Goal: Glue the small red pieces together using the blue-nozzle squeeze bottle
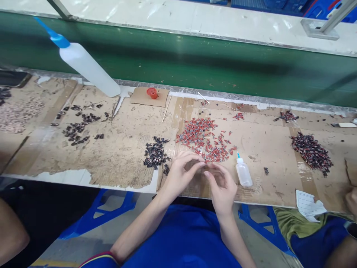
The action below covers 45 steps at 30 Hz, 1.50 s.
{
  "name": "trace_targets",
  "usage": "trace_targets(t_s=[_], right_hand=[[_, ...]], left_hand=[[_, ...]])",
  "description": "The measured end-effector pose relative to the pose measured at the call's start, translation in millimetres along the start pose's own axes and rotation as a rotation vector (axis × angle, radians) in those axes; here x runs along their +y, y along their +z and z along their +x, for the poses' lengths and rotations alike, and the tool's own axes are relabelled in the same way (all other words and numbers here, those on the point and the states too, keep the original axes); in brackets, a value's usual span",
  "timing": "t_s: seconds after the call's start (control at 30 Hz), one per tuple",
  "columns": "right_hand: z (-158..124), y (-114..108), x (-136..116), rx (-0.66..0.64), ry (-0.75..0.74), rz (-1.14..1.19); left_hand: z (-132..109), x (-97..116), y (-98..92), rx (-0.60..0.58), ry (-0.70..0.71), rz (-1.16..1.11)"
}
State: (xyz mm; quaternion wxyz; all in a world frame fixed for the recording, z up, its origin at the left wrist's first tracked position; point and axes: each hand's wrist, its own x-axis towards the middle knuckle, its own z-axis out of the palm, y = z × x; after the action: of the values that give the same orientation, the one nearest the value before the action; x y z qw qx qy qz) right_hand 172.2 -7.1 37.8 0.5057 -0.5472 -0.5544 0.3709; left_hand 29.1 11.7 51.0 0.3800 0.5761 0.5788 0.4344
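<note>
Both hands meet at the near edge of a spread pile of small red-and-silver parts (196, 132) on the cardboard-covered table. The fingertips of my left hand (180, 171) are pinched together beside these parts. Close by, my right hand (225, 188) has its thumb and fingers curled toward the left fingertips. Whatever sits between the fingers is too small to make out, though a bit of red shows there. A small clear bottle with a blue needle tip (244, 175) lies just right of my right hand. Left of my left hand is a heap of small black parts (155, 153).
A large white squeeze bottle (89, 69) stands at the back left. Near it, a red cup (152, 93) rests on a cardboard piece. More dark parts (311, 152) are heaped on the right. A green panel (178, 61) runs behind. People sit on both sides.
</note>
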Motion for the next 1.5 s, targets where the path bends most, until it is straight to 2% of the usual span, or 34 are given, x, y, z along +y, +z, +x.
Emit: trace_targets(t_s=[0.07,0.13,0.37,0.43,0.53,0.63,0.73,0.87,0.97,1.1,1.23,1.33,1.5], right_hand=[[3,10,0,-0.023,0.135,0.191],[7,16,0,-0.040,0.193,0.313],[8,18,0,-0.179,0.335,0.455],[8,17,0,-0.220,0.371,0.472],[10,17,1,-0.294,0.440,0.477],[9,17,2,-0.293,0.462,0.437],[6,12,2,-0.202,0.380,0.289],[5,-1,2,-0.100,0.080,-0.101],[6,-6,3,-0.092,-0.090,-0.357],[7,3,4,-0.113,-0.233,-0.552],[8,14,5,-0.170,-0.256,-0.649],[9,17,7,-0.209,-0.249,-0.668],[9,16,3,-0.193,-0.169,-0.525]], left_hand=[[-6,3,-2.5,0.026,-0.026,-0.164],[-10,5,-4.1,0.053,-0.060,-0.272],[-21,-2,-4.1,0.083,-0.198,-0.480],[-25,-6,-4.5,0.095,-0.188,-0.409],[-32,-11,-5.2,0.133,-0.094,-0.168],[-36,-14,-5.3,0.174,0.008,0.089],[-36,-19,-7.3,0.220,0.032,0.281],[-33,-26,-10.3,0.213,0.052,0.460],[-32,-28,-6.1,0.172,0.069,0.527],[-33,-26,2.4,0.173,0.089,0.568],[-35,-29,0.1,0.202,0.086,0.550],[-36,-34,-6.3,0.197,0.099,0.417],[-38,-31,-11.3,0.192,0.100,0.211]])
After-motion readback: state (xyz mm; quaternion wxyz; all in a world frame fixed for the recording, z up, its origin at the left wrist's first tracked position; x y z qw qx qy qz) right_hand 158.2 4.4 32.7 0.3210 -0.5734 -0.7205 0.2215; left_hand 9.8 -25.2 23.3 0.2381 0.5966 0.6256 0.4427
